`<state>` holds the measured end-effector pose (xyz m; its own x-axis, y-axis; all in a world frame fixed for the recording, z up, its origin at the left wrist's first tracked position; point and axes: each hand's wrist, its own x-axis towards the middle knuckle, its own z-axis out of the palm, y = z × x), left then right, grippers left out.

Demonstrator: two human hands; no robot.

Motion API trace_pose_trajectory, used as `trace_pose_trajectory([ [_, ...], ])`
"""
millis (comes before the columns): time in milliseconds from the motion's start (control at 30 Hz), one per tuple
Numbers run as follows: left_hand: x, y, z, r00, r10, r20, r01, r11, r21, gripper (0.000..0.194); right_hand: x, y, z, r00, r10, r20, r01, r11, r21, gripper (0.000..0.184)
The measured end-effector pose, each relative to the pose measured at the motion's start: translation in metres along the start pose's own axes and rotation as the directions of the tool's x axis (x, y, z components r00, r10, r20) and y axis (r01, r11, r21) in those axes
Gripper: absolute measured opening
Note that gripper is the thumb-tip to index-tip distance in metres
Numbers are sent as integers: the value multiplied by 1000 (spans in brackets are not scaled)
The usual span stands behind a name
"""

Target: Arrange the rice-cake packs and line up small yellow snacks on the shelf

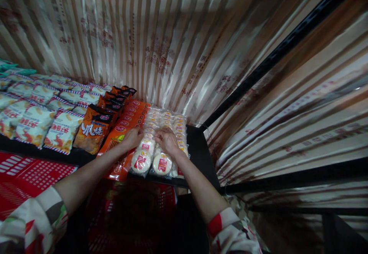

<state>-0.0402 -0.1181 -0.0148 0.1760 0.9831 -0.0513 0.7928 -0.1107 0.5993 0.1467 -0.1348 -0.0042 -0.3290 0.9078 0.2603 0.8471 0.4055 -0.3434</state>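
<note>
Clear packs of round white rice crackers with red and yellow labels stand in rows on a black shelf. My left hand is closed at the left side of the leftmost row, its fingertips against the clear wrapping. Over the middle row, my right hand has its fingers bent and pinched on the pack there. Both hands partly cover the crackers behind them, and the exact grip is blurred. Just left of my left hand lies a long orange packet with a shiny surface.
Brown snack bags and rows of white chip bags fill the shelf to the left. Red perforated baskets are below. A striped plastic curtain hangs behind, and a black shelf post slants at the right.
</note>
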Motion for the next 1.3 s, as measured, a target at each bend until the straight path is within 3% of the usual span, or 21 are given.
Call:
trace_pose_trajectory([
  [233,-4,-1,-1,999,28,-17,-28,999,-30,18,1,0,3,1000,-1,-18,0,1000,-22,14],
  [400,-16,2,-9,993,13,-115,-3,996,88,24,1,0,4,1000,-11,-3,11,1000,-28,13],
  [633,-27,3,-16,998,29,47,-33,996,83,19,1,0,4,1000,9,-13,-9,1000,-9,10],
  [967,-37,1,-20,982,47,184,-59,996,62,17,1,-2,4,1000,11,-15,-11,1000,-10,10],
  [1300,-42,2,-19,978,13,209,-29,997,71,9,1,-2,3,1000,7,-14,-7,1000,-11,10],
])
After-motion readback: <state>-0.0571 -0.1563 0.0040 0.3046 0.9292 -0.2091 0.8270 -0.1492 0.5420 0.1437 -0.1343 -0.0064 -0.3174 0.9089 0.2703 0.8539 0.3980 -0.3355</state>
